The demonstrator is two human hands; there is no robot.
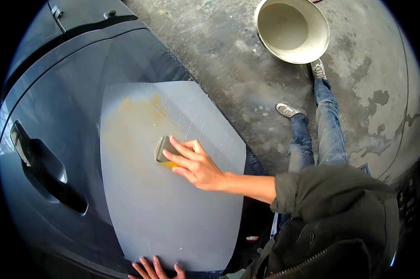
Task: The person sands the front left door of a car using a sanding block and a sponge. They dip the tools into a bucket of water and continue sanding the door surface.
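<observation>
My right hand [196, 165] grips a small sanding block [164, 149], greyish on top with a yellow lower edge. The fingers lie over the block, which rests on a matte grey patch [172, 214] of a dark blue car body panel [75, 88]. A tan-brown smear [140, 111] spreads over the upper part of this patch, along with thin scratches and small pale specks. At the patch's lower edge my left hand [156, 269] lies with fingers spread on the surface; its wrist is cut off by the frame.
A black door handle [49, 169] sits in a recess to the left. At the top right, a pale bucket [316, 35] with cloudy liquid stands on the stained concrete floor [247, 74]. My legs in jeans [330, 123] and a shoe [290, 110] are beside the car.
</observation>
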